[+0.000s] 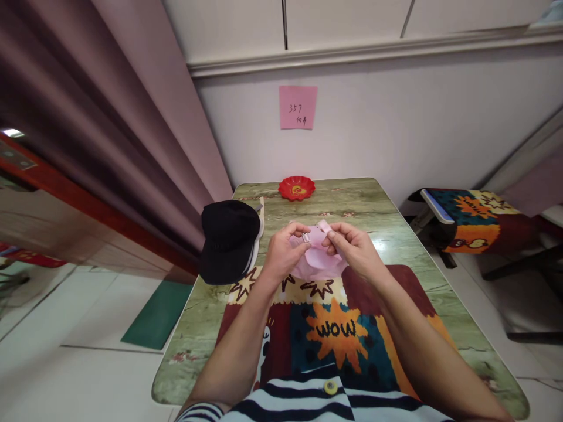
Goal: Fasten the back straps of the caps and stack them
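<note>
A pink cap [319, 264] is held just above the patterned mat, in the middle of the table. My left hand [284, 249] pinches its back edge at a small metal buckle [306, 237]. Between the thumb and fingers of my right hand [354, 246] is the cap's pink strap [324, 226]. The strap end and the buckle look apart. Both hands hide much of the cap's sides.
To the left, a black cap [229, 240] rests on top of a whitish one at the table's edge. A red scalloped dish [297, 188] stands at the back. Under my forearms lies a colourful mat [336, 328]. A purple curtain [167, 117] hangs at the left.
</note>
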`<move>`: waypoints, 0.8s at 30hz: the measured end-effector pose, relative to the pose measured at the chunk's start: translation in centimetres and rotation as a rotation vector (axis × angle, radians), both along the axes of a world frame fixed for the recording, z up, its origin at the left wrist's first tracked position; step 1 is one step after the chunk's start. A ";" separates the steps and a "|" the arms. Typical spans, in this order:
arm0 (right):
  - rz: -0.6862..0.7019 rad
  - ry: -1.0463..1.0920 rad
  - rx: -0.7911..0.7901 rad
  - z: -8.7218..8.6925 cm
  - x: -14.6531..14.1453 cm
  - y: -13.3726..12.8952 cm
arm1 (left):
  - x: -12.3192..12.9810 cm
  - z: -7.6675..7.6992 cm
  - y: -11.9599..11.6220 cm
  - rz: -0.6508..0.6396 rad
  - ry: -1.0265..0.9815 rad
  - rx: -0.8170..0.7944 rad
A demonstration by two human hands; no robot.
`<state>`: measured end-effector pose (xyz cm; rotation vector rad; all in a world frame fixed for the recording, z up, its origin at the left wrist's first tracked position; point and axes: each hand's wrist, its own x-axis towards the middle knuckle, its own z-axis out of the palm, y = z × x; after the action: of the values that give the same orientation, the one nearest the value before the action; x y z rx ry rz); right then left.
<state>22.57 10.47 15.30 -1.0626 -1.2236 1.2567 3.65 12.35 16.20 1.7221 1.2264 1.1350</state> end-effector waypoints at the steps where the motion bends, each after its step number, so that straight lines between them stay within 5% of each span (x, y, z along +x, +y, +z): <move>1: 0.006 0.001 -0.013 -0.3 -0.2 0.1 | 0.1 0.0 0.0 -0.015 -0.028 -0.001; 12: -0.025 -0.047 -0.120 -1.8 -0.8 0.8 | 0.6 -1.4 0.3 -0.056 -0.240 -0.061; 24: 0.036 0.071 -0.210 -2.2 -1.9 0.5 | 0.6 -1.7 0.2 -0.067 -0.239 -0.097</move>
<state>20.62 11.01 13.08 -1.1399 -1.0780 1.4631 4.20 12.51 14.50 1.4957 1.0517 1.1836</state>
